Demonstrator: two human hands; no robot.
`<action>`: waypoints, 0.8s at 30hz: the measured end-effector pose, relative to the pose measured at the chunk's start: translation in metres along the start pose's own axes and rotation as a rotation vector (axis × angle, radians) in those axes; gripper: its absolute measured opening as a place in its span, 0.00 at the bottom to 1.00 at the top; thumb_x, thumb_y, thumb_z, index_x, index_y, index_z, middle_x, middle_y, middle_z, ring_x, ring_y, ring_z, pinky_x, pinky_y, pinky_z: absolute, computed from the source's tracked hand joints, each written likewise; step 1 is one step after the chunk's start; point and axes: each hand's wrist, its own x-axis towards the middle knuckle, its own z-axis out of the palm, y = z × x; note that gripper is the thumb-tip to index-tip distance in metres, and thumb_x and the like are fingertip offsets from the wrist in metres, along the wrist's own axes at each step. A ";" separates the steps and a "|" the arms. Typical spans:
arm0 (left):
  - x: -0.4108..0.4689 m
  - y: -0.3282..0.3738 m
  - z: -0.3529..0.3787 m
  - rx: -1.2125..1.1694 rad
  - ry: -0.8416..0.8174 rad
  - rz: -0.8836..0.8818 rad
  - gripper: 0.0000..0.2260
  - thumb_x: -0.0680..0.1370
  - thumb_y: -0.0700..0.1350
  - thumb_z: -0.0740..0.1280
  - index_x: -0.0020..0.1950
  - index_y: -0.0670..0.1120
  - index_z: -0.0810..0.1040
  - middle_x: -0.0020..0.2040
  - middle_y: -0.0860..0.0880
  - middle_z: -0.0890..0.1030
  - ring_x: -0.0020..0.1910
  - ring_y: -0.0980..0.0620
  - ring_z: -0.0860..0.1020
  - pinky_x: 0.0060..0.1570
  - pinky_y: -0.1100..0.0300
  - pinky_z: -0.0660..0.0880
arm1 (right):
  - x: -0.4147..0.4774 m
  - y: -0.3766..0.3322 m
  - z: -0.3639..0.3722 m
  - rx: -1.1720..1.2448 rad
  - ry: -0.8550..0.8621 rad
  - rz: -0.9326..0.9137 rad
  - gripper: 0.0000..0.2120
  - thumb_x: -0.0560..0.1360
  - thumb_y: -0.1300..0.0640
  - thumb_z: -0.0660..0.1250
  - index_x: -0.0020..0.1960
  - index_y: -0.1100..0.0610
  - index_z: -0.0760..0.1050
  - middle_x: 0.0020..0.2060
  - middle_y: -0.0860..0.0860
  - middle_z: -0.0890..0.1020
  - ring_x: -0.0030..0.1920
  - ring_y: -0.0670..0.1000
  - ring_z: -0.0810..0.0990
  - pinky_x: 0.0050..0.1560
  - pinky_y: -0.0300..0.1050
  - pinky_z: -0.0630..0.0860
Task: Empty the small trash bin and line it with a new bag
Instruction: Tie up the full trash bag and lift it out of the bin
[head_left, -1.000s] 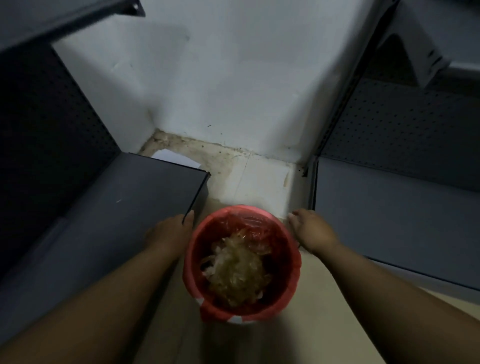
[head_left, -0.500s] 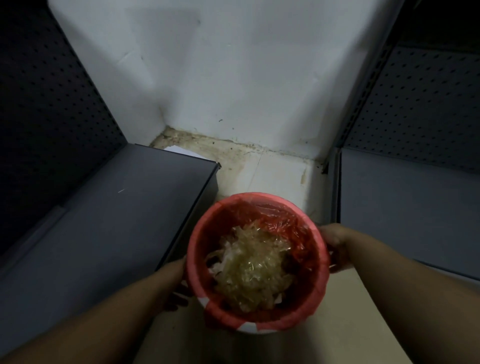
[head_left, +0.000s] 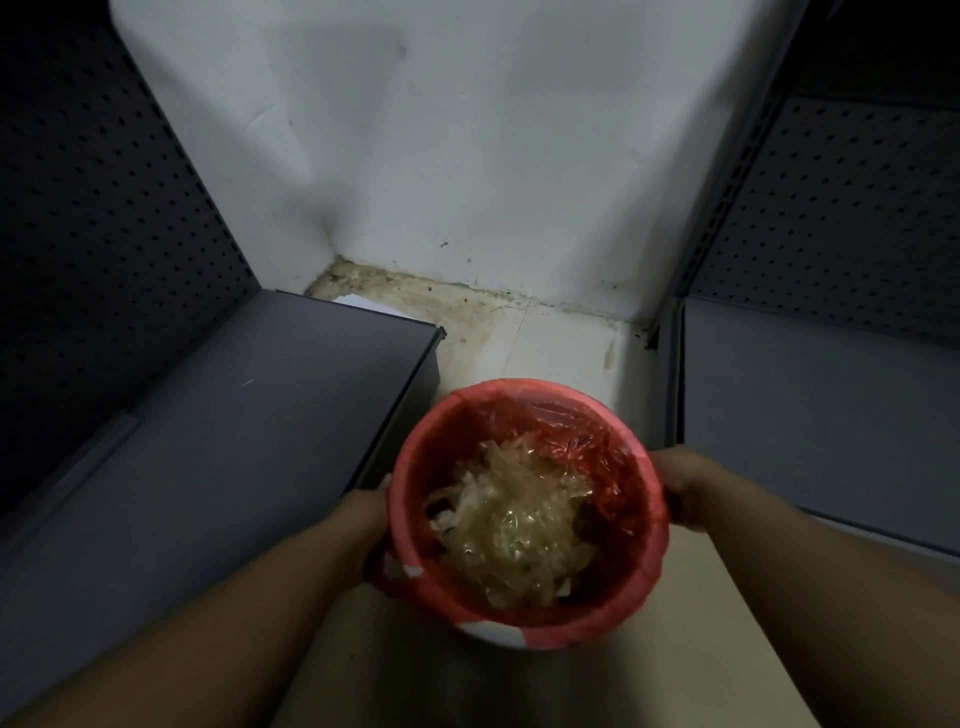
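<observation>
Shop corner between display racks

Grey metal shelves (head_left: 218, 441) backed by perforated panels (head_left: 93, 249) flank a stained tiled floor (head_left: 545, 348) and a scuffed white wall (head_left: 441, 156), as in a store.

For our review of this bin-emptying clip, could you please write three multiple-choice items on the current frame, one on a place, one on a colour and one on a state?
1. Where is the small trash bin?
A. On the left shelf
B. Between two grey shelf bases, in front of the white wall
C. On the right shelf

2. What colour is the bag lining the bin?
A. Black
B. Blue
C. Red

3. What state is the bin in?
A. Holding crumpled trash
B. Empty
C. Lying on its side

Answers:
1 B: the left shelf base and right shelf base flank it, with the wall behind.
2 C: red plastic folds over the rim.
3 A: yellowish crumpled trash fills the upright bin, with the left hand and right hand at its sides.
</observation>
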 end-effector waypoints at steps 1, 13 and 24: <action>0.004 0.002 0.000 0.002 0.016 0.033 0.21 0.81 0.51 0.59 0.60 0.33 0.75 0.38 0.38 0.80 0.36 0.42 0.78 0.38 0.51 0.79 | 0.003 -0.002 0.000 0.021 0.053 -0.017 0.12 0.76 0.65 0.65 0.33 0.64 0.72 0.28 0.58 0.75 0.27 0.54 0.74 0.30 0.46 0.76; -0.031 0.059 -0.021 0.251 -0.178 0.203 0.11 0.75 0.39 0.67 0.32 0.40 0.76 0.19 0.48 0.74 0.15 0.56 0.70 0.21 0.68 0.71 | -0.053 -0.060 -0.030 0.018 0.084 -0.223 0.13 0.77 0.61 0.65 0.35 0.62 0.71 0.14 0.50 0.71 0.13 0.46 0.68 0.17 0.32 0.65; -0.058 0.083 -0.009 0.296 -0.272 0.625 0.11 0.71 0.26 0.60 0.38 0.40 0.76 0.31 0.43 0.75 0.28 0.50 0.73 0.29 0.61 0.71 | -0.074 -0.096 -0.015 0.222 0.146 -0.751 0.08 0.74 0.62 0.68 0.37 0.59 0.74 0.27 0.51 0.75 0.23 0.44 0.73 0.26 0.36 0.71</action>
